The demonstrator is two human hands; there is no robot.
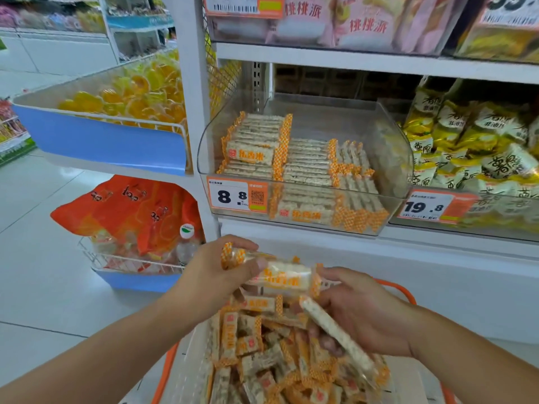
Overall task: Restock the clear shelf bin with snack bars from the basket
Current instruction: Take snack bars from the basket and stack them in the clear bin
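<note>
The clear shelf bin [388, 158] sits on the middle shelf, partly filled with stacked white snack bars [256, 144] in orange-checked wrappers; its right back part is bare. Below, an orange-rimmed basket [407, 295] holds a loose heap of the same bars [262, 354]. My left hand [215, 269] grips a small stack of bars [283, 275] above the basket. My right hand [358, 313] touches that stack's right end and holds another bar [335, 333] that points down and right.
A price tag reading 8.8 [236, 196] is fixed to the bin's front. Yellow snack bags [472, 141] fill the bin to the right. Left of the white upright [189, 83] stand a blue tray of orange sweets [116, 135] and a lower wire rack with orange bags [131, 211].
</note>
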